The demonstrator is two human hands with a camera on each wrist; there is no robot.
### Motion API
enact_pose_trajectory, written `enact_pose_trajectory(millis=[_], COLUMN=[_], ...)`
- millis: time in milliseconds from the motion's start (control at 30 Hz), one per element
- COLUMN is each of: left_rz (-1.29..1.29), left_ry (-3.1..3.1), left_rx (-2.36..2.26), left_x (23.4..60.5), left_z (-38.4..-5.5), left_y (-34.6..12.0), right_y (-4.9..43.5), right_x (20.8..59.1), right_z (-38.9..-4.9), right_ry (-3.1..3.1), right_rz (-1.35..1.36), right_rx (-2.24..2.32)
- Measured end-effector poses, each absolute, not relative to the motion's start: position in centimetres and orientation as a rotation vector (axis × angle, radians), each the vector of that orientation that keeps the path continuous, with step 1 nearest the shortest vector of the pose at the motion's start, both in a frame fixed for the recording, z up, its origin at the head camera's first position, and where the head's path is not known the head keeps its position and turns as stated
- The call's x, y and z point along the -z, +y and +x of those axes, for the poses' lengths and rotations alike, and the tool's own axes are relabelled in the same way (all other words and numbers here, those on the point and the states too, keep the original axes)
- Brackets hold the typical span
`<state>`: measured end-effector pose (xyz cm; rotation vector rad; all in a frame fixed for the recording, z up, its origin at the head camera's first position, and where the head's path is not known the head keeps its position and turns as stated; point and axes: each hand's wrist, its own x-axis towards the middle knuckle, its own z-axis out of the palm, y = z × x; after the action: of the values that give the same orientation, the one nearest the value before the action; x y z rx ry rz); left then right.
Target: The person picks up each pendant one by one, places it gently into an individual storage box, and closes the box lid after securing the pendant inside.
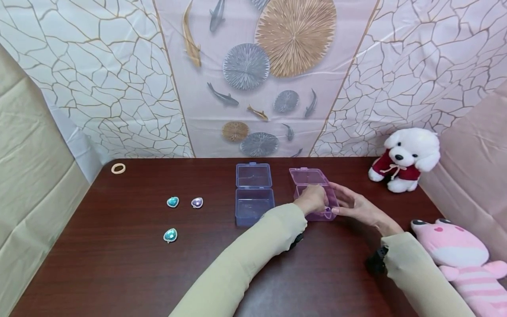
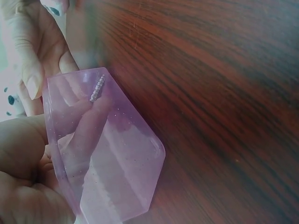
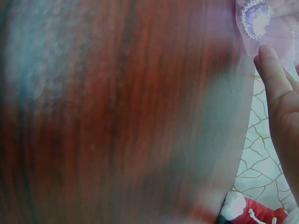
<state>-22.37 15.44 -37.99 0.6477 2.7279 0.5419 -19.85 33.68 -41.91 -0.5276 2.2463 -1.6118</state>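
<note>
The pink see-through box stands with its lid swung back. My left hand reaches down into it, fingers curled at a purple gem with a beaded rim. Through the box wall, the left wrist view shows a fingertip at the gem's beaded edge; the pinch itself is partly hidden. At the box's right side, my right hand holds it, thumb at the front corner and fingers farther back. The right wrist view catches the gem behind the clear wall, close to the right thumb.
Left of the pink box stands a blue see-through box, lid up. Farther left lie two teal gems and a purple gem. A pale ring lies at the back left. A white plush dog and a pink plush toy sit right.
</note>
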Motion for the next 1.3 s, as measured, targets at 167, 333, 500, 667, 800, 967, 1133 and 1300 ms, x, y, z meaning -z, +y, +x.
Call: enact_pose_trajectory(millis=[167, 333, 500, 667, 800, 967, 1133, 1300], left_rz=[0.666, 0.694, 0.754, 0.813, 0.803, 0.780, 0.766, 0.756], left_ry=[2.714, 2.724, 2.729, 2.755, 2.771, 2.778, 2.764, 2.633], left_rx=[-0.537, -0.554, -0.579, -0.532, -0.497, -0.515, -0.649, -0.943], left_x=[38.1, 38.2, 38.2, 38.0, 38.0, 38.0, 37.4, 35.6], left_z=[-22.4, -22.4, -22.3, -22.2, -22.2, -22.3, -22.2, -22.3], left_y=[15.3, 15.2, 15.0, 14.8, 14.8, 14.6, 13.8, 11.5], right_y=[33.6, 33.6, 33.7, 33.7, 33.6, 33.4, 33.4, 33.4], right_x=[41.8, 41.9, 42.1, 42.2, 42.2, 42.2, 42.2, 42.0], right_z=[-19.8, -19.8, -19.8, -19.8, -19.7, -19.7, -19.7, -19.7], right_ry=[2.260, 2.254, 2.250, 2.232, 2.232, 2.245, 2.239, 2.218], right_rz=[-0.518, -0.545, -0.573, -0.593, -0.630, -0.671, -0.689, -0.649], right_rx=[1.602, 1.619, 1.621, 1.638, 1.649, 1.648, 1.661, 1.670])
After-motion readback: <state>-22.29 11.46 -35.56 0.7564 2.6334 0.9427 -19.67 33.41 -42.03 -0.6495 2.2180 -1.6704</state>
